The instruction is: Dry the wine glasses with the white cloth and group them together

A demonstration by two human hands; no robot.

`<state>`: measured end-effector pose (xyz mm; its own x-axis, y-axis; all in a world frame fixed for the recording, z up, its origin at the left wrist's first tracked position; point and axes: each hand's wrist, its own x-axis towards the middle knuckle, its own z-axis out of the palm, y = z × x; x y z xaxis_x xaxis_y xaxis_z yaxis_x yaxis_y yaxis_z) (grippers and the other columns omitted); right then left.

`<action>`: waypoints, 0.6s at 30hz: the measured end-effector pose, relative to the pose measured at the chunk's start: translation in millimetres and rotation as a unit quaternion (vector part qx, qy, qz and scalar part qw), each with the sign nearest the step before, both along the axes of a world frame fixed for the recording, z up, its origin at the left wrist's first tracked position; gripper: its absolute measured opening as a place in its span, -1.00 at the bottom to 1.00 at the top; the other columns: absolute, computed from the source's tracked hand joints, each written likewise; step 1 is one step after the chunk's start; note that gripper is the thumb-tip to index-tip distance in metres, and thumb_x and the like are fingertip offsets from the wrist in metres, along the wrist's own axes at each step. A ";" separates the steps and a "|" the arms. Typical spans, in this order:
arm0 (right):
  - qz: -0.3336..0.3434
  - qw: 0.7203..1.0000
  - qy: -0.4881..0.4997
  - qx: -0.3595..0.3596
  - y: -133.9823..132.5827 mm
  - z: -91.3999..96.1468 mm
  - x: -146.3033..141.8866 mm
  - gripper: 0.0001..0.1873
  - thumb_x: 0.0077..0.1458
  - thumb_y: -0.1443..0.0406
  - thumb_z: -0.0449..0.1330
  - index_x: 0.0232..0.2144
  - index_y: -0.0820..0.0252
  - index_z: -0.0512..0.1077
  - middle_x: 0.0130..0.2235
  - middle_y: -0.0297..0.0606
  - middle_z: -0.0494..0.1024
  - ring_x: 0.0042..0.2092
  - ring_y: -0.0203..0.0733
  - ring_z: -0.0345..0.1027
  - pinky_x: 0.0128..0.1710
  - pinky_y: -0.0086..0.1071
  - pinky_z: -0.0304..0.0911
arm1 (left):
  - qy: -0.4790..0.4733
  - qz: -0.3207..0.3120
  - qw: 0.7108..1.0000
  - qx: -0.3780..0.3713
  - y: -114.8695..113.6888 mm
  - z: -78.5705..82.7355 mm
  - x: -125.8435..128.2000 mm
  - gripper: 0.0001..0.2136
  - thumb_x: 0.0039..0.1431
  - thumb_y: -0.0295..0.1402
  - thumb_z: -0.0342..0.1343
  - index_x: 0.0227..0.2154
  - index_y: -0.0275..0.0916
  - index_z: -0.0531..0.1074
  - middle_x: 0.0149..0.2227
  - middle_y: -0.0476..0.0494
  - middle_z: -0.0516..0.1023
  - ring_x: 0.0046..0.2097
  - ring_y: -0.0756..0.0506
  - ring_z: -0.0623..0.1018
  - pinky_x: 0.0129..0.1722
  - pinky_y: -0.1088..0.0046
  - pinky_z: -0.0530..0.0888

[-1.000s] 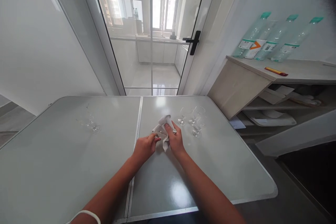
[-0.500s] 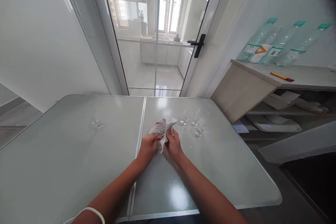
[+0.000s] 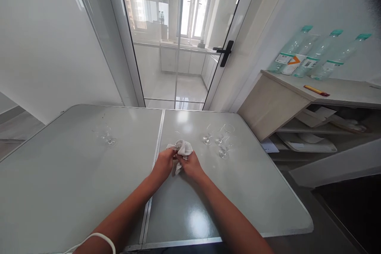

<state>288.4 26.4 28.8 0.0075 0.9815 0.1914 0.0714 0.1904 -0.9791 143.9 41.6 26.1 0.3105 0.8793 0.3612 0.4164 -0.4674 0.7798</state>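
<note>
Over the middle of a grey folding table, my left hand is closed on a small clear stemmed glass, most of it hidden. My right hand is closed on a white cloth bunched around that glass. Just right of the hands stand three more clear stemmed glasses in a tight group. One further stemmed glass stands alone on the left half of the table.
A glass sliding door with a black handle stands behind the table. To the right is a wooden shelf unit with three plastic water bottles and a red-yellow pen on top, papers below.
The cloth has gone from hanging loose above the hands to a tight bunch around the glass. Both hands have closed in together and shifted slightly left.
</note>
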 end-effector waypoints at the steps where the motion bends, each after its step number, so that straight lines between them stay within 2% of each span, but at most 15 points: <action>1: -0.022 1.000 -0.008 0.004 -0.6 0.0 -0.1 -0.78 0.10 0.13 0.32 -0.40 0.18 0.57 -0.42 -0.28 0.56 -0.33 -0.14 0.39 -0.23 -0.28 0.33 | 0.005 -0.013 1.000 0.006 -2.0 0.8 1.4 -0.76 0.34 -0.44 -0.10 -0.32 -0.21 0.47 -0.38 -0.11 0.57 -0.33 -0.08 0.56 -0.30 0.45 0.43; 3: -0.071 0.997 -0.023 0.011 -1.2 0.5 0.6 -0.77 0.11 0.13 0.31 -0.43 0.18 0.57 -0.45 -0.27 0.54 -0.35 -0.13 0.37 -0.24 -0.26 0.32 | 0.011 -0.028 0.999 0.013 -6.1 4.2 2.9 -0.78 0.35 -0.44 -0.10 -0.23 -0.20 0.47 -0.32 -0.12 0.58 -0.28 -0.09 0.57 -0.25 0.43 0.45; 6: -0.110 0.994 -0.001 0.001 -0.4 1.7 3.7 -0.74 0.11 0.11 0.32 -0.45 0.19 0.55 -0.44 -0.27 0.53 -0.36 -0.15 0.36 -0.25 -0.27 0.31 | -0.037 0.047 0.998 0.030 -8.9 11.8 1.1 -0.85 0.36 -0.33 0.03 -0.11 -0.19 0.45 -0.23 -0.15 0.57 -0.18 -0.12 0.57 -0.12 0.35 0.46; 8: -0.081 0.995 0.044 -0.037 0.4 2.3 4.8 -0.70 0.06 0.07 0.35 -0.46 0.19 0.52 -0.46 -0.30 0.51 -0.38 -0.18 0.36 -0.30 -0.31 0.31 | -0.104 0.107 0.988 0.026 -7.0 15.6 -1.8 -0.69 0.28 -0.23 0.17 0.04 -0.18 0.40 -0.09 -0.20 0.55 -0.06 -0.17 0.56 -0.03 0.27 0.46; 9: -0.045 0.994 0.070 -0.067 0.4 2.6 4.6 -0.67 0.03 0.05 0.37 -0.45 0.20 0.50 -0.47 -0.31 0.50 -0.40 -0.20 0.35 -0.34 -0.33 0.30 | -0.141 0.107 0.984 0.006 -5.2 16.3 -3.0 -0.58 0.23 -0.18 0.23 0.10 -0.17 0.37 -0.01 -0.23 0.53 0.00 -0.20 0.54 0.00 0.24 0.47; 11: 0.050 0.982 0.128 -0.132 -0.6 3.5 2.5 -0.61 -0.06 0.02 0.43 -0.39 0.20 0.48 -0.49 -0.36 0.47 -0.46 -0.23 0.34 -0.40 -0.36 0.29 | -0.224 0.051 0.970 -0.077 -1.2 14.8 -4.3 -0.44 0.19 -0.10 0.26 0.19 -0.14 0.30 0.09 -0.28 0.51 0.07 -0.24 0.54 0.01 0.22 0.48; 14: 0.141 0.950 0.206 -0.189 -3.0 6.5 -1.7 -0.51 -0.12 0.01 0.47 -0.28 0.19 0.47 -0.46 -0.36 0.49 -0.47 -0.24 0.35 -0.42 -0.37 0.29 | -0.342 -0.032 0.917 -0.203 3.2 7.3 -3.9 -0.43 0.21 -0.05 0.24 0.20 -0.15 0.27 0.11 -0.31 0.54 0.02 -0.25 0.59 -0.07 0.24 0.52; 16: 0.152 0.938 0.248 -0.190 -3.0 8.5 -2.2 -0.49 -0.07 -0.03 0.44 -0.22 0.18 0.46 -0.41 -0.30 0.53 -0.40 -0.18 0.40 -0.37 -0.34 0.32 | -0.393 -0.041 0.890 -0.227 4.3 3.0 -3.8 -0.46 0.24 -0.06 0.22 0.19 -0.16 0.27 0.13 -0.32 0.53 0.03 -0.26 0.60 -0.06 0.22 0.53; 18: 0.102 0.946 0.266 -0.157 -1.4 9.4 -0.2 -0.49 0.01 -0.06 0.38 -0.17 0.17 0.46 -0.34 -0.24 0.55 -0.29 -0.11 0.44 -0.28 -0.29 0.35 | -0.409 -0.043 0.887 -0.209 4.2 2.0 -4.6 -0.48 0.27 -0.08 0.19 0.19 -0.17 0.26 0.16 -0.34 0.51 0.10 -0.28 0.56 0.03 0.16 0.49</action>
<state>288.2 25.0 38.2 -0.1754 0.9806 -0.0875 -0.4543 -0.1595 -0.8765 139.3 45.8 28.2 0.1682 0.9750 0.1451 -0.3915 -0.0690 0.9176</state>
